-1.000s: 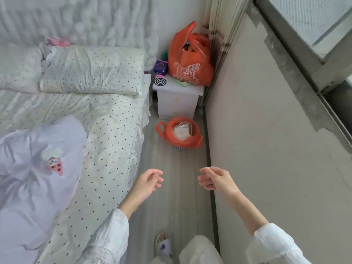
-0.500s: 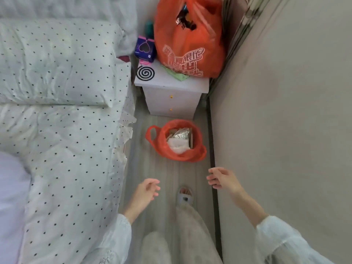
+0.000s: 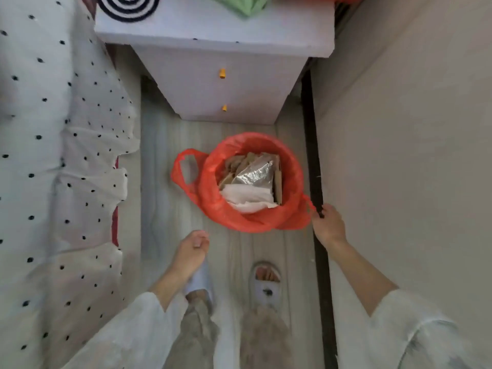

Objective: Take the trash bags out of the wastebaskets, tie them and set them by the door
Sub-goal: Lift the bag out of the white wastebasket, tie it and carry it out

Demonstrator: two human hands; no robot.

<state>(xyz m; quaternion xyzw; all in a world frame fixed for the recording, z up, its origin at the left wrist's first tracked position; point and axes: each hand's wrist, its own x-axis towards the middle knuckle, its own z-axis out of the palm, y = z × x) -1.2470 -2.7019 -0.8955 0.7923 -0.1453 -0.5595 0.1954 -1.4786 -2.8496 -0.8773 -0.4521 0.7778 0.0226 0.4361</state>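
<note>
While the red bag [image 3: 253, 214] sits untied in its bin by the nightstand [image 3: 221, 83], right hand [image 3: 328, 225] touches its handle, grip unclear; left hand [image 3: 190, 251] empty, loosely curled. Lifting, tying, carrying remain.

The trash bag [image 3: 253, 219] is bright orange-red, its loop handle [image 3: 186, 169] at the left the same shade. Inside lie a white crumpled paper [image 3: 247, 199], a silvery foil wrapper [image 3: 255, 175] and tan cardboard pieces [image 3: 234, 162]. The nightstand [image 3: 221, 83] beyond is white with two small orange-yellow knobs [image 3: 222, 73]; on its top sit a black-and-white spiral coil [image 3: 127, 6] and something light green [image 3: 245, 5]. The bedsheet [image 3: 53, 155] at the left is white with black polka dots. The floor [image 3: 165, 203] is pale grey wood grain, the wall [image 3: 399, 155] at the right beige, with a black baseboard strip [image 3: 310, 129]. The sleeves [image 3: 415, 334] are white, the slippers [image 3: 266, 288] white.
</note>
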